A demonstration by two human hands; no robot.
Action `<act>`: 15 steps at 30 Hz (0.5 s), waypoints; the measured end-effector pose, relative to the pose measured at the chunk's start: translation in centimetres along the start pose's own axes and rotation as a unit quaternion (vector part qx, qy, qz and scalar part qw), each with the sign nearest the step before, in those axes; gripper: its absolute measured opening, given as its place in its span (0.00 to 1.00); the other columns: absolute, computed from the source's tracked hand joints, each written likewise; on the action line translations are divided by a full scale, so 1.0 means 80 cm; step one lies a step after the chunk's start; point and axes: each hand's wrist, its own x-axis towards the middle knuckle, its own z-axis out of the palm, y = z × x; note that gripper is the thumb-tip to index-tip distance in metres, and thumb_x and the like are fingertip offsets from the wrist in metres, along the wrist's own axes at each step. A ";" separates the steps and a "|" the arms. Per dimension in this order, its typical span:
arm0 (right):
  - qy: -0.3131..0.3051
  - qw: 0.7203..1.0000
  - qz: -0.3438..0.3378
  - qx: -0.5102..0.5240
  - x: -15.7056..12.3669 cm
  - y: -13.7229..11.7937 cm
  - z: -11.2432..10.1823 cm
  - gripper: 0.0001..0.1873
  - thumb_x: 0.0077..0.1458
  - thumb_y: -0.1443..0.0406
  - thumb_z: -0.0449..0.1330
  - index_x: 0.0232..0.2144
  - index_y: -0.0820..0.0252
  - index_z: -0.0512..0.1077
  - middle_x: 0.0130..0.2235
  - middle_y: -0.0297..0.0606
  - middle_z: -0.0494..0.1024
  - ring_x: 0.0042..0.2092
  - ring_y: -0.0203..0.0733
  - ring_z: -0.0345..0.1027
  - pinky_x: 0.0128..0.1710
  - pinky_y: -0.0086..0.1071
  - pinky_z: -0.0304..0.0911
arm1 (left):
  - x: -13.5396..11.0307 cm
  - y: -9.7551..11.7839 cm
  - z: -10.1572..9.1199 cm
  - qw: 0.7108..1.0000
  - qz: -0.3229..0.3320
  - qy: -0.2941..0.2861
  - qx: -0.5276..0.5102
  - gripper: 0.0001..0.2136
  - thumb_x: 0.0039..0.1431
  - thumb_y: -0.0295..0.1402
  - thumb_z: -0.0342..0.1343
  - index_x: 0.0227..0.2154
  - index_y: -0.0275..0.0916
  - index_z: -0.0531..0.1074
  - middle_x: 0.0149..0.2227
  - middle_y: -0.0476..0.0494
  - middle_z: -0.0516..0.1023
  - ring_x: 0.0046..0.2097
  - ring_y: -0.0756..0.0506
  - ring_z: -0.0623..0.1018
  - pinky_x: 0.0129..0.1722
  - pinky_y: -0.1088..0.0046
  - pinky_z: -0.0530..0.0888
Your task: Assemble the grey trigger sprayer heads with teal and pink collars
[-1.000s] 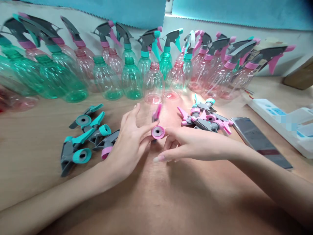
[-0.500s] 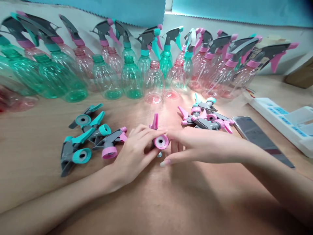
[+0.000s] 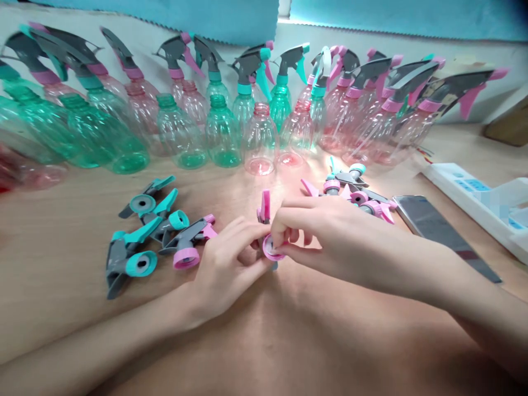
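Note:
A grey spray head with a pink trigger and pink collar [image 3: 267, 220] stands in the middle of the wooden table [image 3: 289, 341], its trigger pointing up. My left hand [image 3: 225, 261] curls round its left side and grips it. My right hand [image 3: 325, 234] comes over from the right, fingers pinched on the pink collar. Most of the spray head's body is hidden by my fingers.
Teal spray heads [image 3: 140, 236] and one pink-collared head [image 3: 187, 247] lie to the left; pink spray heads [image 3: 355, 195] lie to the right. Rows of green and pink bottles [image 3: 223, 132] fill the back. A phone [image 3: 445, 236] and white power strip [image 3: 474, 203] sit right.
Both hands drew nearer to me with the spray head. My left hand went from spread to curled round it. My right hand rose off the table and pinched the collar.

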 end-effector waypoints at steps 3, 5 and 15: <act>0.004 1.000 -0.015 0.013 -0.002 0.003 0.002 0.04 0.54 0.73 0.57 0.29 0.61 0.66 0.31 0.26 0.70 0.30 0.27 0.59 0.27 0.23 0.52 | 0.002 0.000 0.000 0.999 0.033 -0.004 0.002 0.03 0.56 0.24 0.58 0.29 0.38 0.71 0.30 0.49 0.73 0.33 0.49 0.70 0.33 0.74 0.69; -0.013 0.999 -0.007 0.032 -0.003 0.006 0.002 0.04 0.53 0.72 0.58 0.29 0.60 0.66 0.30 0.25 0.69 0.30 0.26 0.60 0.26 0.22 0.52 | 0.003 0.000 0.000 0.999 0.049 -0.013 -0.001 0.03 0.57 0.25 0.57 0.29 0.37 0.71 0.30 0.48 0.73 0.34 0.49 0.70 0.33 0.74 0.69; -0.055 0.996 0.049 0.058 -0.006 0.002 0.001 0.04 0.51 0.69 0.59 0.29 0.58 0.65 0.29 0.24 0.69 0.28 0.27 0.60 0.24 0.22 0.53 | -0.002 -0.004 0.000 0.993 0.098 -0.054 0.023 0.05 0.63 0.26 0.51 0.31 0.36 0.69 0.32 0.44 0.73 0.36 0.46 0.69 0.34 0.71 0.70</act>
